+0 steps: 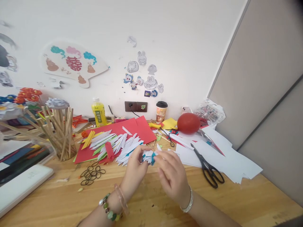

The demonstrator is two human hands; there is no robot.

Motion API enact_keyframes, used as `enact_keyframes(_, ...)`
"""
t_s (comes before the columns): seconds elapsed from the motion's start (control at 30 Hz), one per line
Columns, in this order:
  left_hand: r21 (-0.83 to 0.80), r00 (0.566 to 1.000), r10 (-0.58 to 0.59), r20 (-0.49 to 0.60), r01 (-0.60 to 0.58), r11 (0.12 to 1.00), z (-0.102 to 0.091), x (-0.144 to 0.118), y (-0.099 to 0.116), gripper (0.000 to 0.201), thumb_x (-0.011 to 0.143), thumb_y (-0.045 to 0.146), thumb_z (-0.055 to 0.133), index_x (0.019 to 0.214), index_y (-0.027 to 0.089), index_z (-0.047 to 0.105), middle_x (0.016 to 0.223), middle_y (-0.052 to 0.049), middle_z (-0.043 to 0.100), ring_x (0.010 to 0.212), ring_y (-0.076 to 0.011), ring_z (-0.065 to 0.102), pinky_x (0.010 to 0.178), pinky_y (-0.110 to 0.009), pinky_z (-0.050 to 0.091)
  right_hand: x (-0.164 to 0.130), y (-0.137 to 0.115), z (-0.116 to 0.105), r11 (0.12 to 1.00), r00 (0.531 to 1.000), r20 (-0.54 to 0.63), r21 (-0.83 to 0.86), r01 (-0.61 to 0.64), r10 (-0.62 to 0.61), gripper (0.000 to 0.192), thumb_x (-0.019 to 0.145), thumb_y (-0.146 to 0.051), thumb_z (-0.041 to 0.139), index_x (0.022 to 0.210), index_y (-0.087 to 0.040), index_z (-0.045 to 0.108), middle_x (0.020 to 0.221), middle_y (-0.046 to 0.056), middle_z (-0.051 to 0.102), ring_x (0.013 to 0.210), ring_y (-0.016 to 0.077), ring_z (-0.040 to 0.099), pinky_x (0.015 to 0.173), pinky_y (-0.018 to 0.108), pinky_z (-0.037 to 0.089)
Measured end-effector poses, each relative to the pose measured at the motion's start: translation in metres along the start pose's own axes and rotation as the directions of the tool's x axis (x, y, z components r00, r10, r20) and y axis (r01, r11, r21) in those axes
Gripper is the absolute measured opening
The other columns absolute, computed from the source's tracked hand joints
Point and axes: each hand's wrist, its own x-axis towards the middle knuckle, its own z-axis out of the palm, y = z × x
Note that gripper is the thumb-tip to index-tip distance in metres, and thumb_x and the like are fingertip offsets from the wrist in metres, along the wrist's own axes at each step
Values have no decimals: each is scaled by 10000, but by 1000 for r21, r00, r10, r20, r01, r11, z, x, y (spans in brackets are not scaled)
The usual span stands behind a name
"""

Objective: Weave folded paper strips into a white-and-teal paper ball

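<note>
Hands (pixel 135 166) (pixel 172 175) at a spiky white-and-blue paper cluster (pixel 148 157)

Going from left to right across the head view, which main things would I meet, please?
Wooden sticks, black rubber bands, left hand, folded blue-and-white paper, right hand, black scissors.

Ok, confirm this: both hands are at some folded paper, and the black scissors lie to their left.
Wrong side: in the head view, the black scissors lie to the right of the left hand and right hand, which are at the folded paper.
</note>
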Motion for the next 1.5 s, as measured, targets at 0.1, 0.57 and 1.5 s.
enact_keyframes(0.1,-39,998,-63,11,64,997,1,2,2,398,581,22,406,912,179,561,942,-34,610,915,-171,552,806,-291,442,1,6,5,921,940,-4,201,-333,341,273,853,-198,418,1104,-208,523,1024,81,618,941,193,571,794,343,476)
enact_keyframes(0.57,80,963,-87,255,69,994,11,-9,-9,457,635,15,420,1026,190,576,1027,-47,621,979,-179,547,869,-311,422,7,22,13,641,779,202,465,-610,594,124,749,-227,569,844,-192,641,850,45,660,786,175,617,703,286,513)
enact_keyframes(1.5,96,969,-55,241,33,995,9,-3,-6,470,597,-7,391,945,194,635,967,-53,619,935,-171,553,853,-334,432,4,24,14,769,821,86,310,-560,564,53,742,-237,602,729,-193,628,759,35,643,751,180,588,692,307,468)
